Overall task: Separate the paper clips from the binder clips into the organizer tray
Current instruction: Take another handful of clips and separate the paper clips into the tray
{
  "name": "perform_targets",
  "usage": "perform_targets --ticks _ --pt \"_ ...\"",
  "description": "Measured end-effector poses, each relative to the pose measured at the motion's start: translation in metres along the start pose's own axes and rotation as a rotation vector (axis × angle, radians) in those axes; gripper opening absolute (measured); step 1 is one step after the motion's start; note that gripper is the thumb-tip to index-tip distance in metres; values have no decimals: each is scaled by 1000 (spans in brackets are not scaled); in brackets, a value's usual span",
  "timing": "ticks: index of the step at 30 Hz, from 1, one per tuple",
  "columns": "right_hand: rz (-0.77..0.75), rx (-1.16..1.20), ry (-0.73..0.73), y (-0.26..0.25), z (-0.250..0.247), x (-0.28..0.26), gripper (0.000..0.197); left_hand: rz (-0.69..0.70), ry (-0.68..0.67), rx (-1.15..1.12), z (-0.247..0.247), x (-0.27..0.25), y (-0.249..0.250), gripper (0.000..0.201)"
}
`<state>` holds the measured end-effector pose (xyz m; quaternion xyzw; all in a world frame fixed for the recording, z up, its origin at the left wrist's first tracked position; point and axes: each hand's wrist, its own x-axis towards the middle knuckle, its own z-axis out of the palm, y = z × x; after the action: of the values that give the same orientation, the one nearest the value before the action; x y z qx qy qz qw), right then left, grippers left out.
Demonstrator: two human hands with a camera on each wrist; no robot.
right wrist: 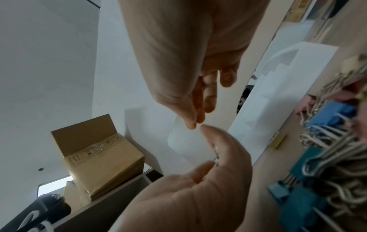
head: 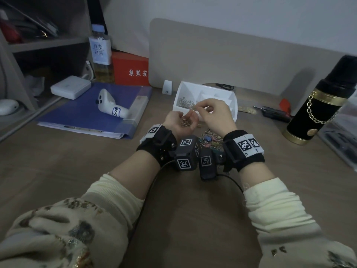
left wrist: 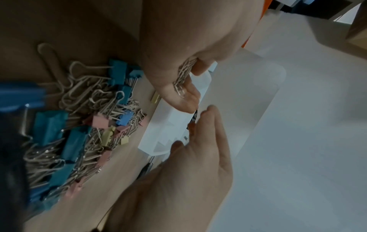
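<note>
My left hand point(head: 183, 120) is turned palm up in front of the white organizer tray point(head: 234, 111) and cups a small bunch of paper clips point(head: 186, 122); the left wrist view shows its curled fingers gripping the bunch point(left wrist: 181, 78). My right hand point(head: 201, 108) hovers just above it at the tray's near edge. Its thumb and forefinger pinch one paper clip point(head: 195, 108). The tray's left compartment holds several paper clips point(head: 185, 103). A mixed pile of paper clips and coloured binder clips point(head: 210, 140) point(left wrist: 79, 125) lies on the desk between my wrists.
A blue folder point(head: 87, 113) carrying a white controller point(head: 110, 105) lies to the left, with a bottle point(head: 100, 55) and red box point(head: 131, 68) behind. A black flask point(head: 320, 105) and black tool point(head: 276, 113) stand right. A grey divider panel point(head: 241, 59) backs the tray.
</note>
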<state>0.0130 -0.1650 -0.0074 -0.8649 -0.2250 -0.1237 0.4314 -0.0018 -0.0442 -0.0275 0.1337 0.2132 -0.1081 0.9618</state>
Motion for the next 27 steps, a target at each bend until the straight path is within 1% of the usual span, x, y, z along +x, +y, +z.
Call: perform_targets --ticks 1,2,4,7,8,10,15,19,22,24,27 --pt "17 -26 14 5 -1 1 15 17 19 -19 -2 3 2 26" --pt "44 -47 -12 10 -3 1 17 32 35 -19 -3 5 3 29" --pt "111 -89 -164 18 -2 1 22 56 42 26 -4 6 4 36" --pt "224 -49 -425 24 1 -4 35 93 30 89 -4 6 4 40" --pt "242 -55 -482 25 1 -5 40 98 33 98 -4 6 4 41" --pt "256 -98 -530 25 0 -7 41 107 38 105 -4 7 5 42" --pt "281 -146 -487 29 -5 -6 30 124 50 113 -5 9 5 41" --pt "340 -149 -432 30 -6 -6 21 125 54 119 -6 11 5 42" --pt "315 -244 -392 29 -8 -6 17 122 56 124 -6 11 5 42" --pt "296 -242 -366 28 -8 -6 18 120 57 124 -6 12 5 42" --pt "266 -215 -306 26 -9 -5 30 114 54 122 -7 12 5 42"
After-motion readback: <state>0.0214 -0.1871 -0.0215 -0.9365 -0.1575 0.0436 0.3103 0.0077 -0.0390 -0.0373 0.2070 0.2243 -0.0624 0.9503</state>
